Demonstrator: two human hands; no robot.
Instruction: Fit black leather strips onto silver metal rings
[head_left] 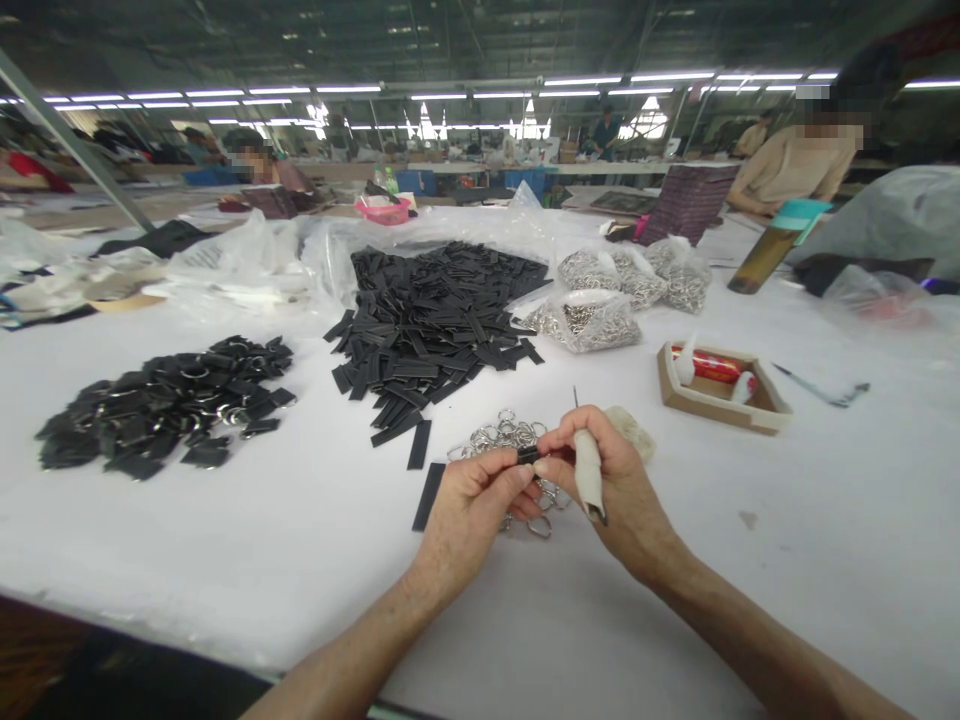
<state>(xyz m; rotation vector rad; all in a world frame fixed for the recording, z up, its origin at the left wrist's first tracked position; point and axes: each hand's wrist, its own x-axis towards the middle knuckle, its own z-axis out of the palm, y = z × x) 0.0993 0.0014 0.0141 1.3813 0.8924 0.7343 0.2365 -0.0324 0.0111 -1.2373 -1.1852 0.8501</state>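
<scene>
My left hand (474, 500) is closed, its thumb and fingers pinching a small folded black strip (528, 455). The fingertips of my right hand (611, 485) press on the other end of that strip. Also in my right hand is an awl (589, 475) with a pale wrapped handle, its thin metal spike pointing up and away. Beneath and behind my fingers lies a loose heap of silver metal rings (504, 430), partly hidden by my hands. A single flat black strip (429, 497) lies just left of my left hand. Whether a ring sits inside the folded strip is hidden.
A large pile of black strips (435, 320) lies ahead. Folded black pieces with rings (165, 410) are heaped at left. Bags of metal rings (589, 320), a cardboard tray (750, 418) with a red tube and a bottle (776, 245) stand right. Co-workers are beyond.
</scene>
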